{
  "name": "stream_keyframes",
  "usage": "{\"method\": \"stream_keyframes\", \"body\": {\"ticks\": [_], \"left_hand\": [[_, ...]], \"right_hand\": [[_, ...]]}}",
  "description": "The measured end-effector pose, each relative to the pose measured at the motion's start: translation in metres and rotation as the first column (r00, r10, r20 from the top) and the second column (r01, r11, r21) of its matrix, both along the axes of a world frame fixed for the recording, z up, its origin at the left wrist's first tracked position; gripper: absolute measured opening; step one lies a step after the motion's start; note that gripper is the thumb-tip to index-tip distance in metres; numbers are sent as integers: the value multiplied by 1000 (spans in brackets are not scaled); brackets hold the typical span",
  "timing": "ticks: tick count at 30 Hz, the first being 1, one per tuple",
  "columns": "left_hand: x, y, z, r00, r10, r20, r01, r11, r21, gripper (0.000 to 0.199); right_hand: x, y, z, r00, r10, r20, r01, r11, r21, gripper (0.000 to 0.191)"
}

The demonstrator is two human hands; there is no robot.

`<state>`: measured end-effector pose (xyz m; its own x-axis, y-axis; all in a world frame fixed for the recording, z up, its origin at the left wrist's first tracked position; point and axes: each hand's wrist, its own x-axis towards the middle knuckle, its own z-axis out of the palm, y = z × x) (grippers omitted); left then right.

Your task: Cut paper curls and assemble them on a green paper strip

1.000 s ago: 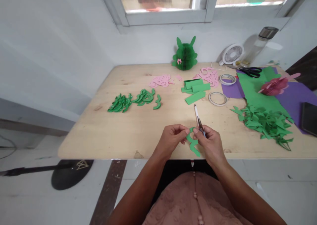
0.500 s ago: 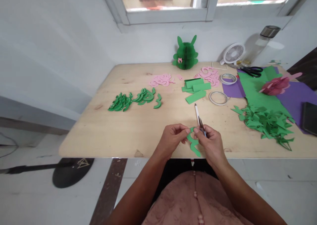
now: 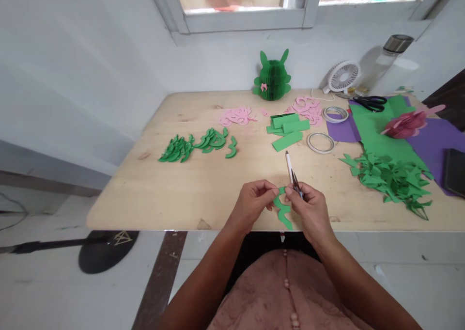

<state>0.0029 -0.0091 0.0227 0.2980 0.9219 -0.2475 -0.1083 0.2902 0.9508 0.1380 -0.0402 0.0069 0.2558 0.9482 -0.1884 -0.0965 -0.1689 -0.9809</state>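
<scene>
Near the table's front edge, my left hand [image 3: 257, 200] pinches the upper end of a wavy green paper cutout [image 3: 282, 213]. My right hand [image 3: 308, 205] is closed around a small pair of scissors [image 3: 296, 183], blades pointing away from me. Its thumb and fingertip also touch the cutout's top. The lower part of the paper hangs down between both hands. Just beyond the scissors lies a white pen [image 3: 288, 160] with a dark tip, its near end partly hidden behind them.
Green cutouts [image 3: 177, 149] lie in piles at left, pink cutouts [image 3: 238, 116] behind. Folded green strips [image 3: 290, 124] and tape rolls [image 3: 320, 143] sit mid-table. Green scraps [image 3: 394, 182], black scissors [image 3: 370, 103], a fan [image 3: 343, 77] and a bottle [image 3: 385, 63] are at right. A green paper figure [image 3: 273, 80] stands behind.
The lower end of the green cutout has shifted very slightly left. Both hands keep nearly the same place and hold.
</scene>
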Motion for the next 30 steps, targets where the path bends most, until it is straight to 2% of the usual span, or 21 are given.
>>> {"method": "stream_keyframes", "body": {"ticks": [11,20,30], "left_hand": [[2,-5,-5,999,16,32,-15,999,-40,23],[3,-6,-2,999,27,22,-26,999,-36,21],[3,-10,-7,997,35,64,-28,995,-94,17]], "right_hand": [[-1,0,-1,999,-24,-26,24,1000,-9,25],[-1,-1,-1,999,-38,-26,38,999,-10,25],[0,-1,-4,995,-68,-72,67,998,-7,23]]}}
